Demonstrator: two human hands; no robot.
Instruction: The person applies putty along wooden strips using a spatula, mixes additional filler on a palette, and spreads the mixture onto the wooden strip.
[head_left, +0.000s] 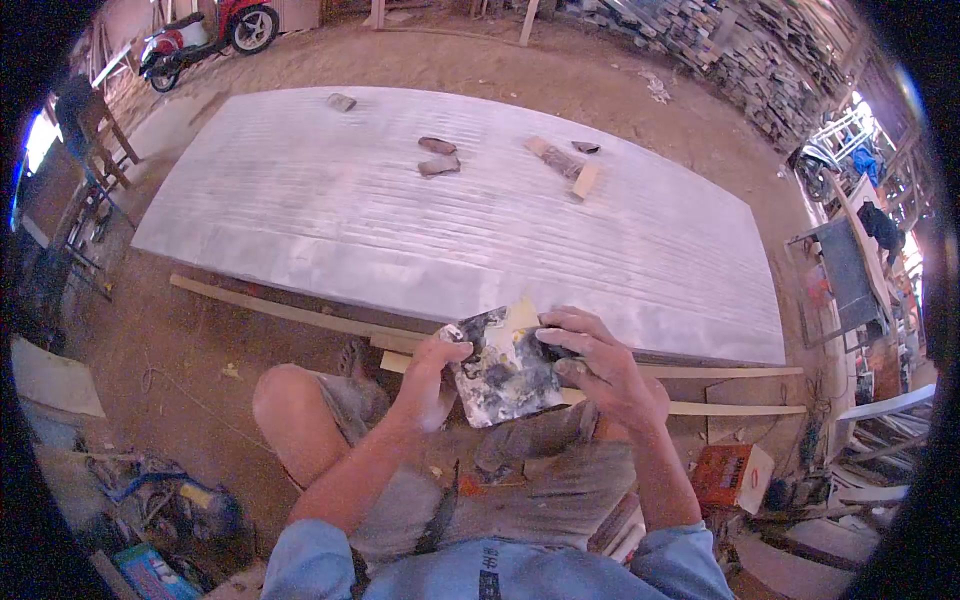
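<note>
Both hands hold a flat, squarish plate (508, 378) smeared with black, white and a little yellow, above my lap. Its left edge is gripped by my left hand (430, 372), thumb on the upper face. My right hand (600, 362) is closed on the right edge, with fingers over the top corner. Just beyond it lies a large pale panel (400, 270) with long grooves. On the panel rest two folded brown pieces (438, 165), a greyish lump (341, 103), a wooden block (586, 182) with brown wrapping, and a small dark piece (586, 147).
Wooden strips (290, 312) run beneath the panel's near edge. An orange box (722, 476) stands right of my legs, and a machine (190, 505) sits at lower left. Stacked timber (745, 70) and a red motorbike (215, 35) are at the back.
</note>
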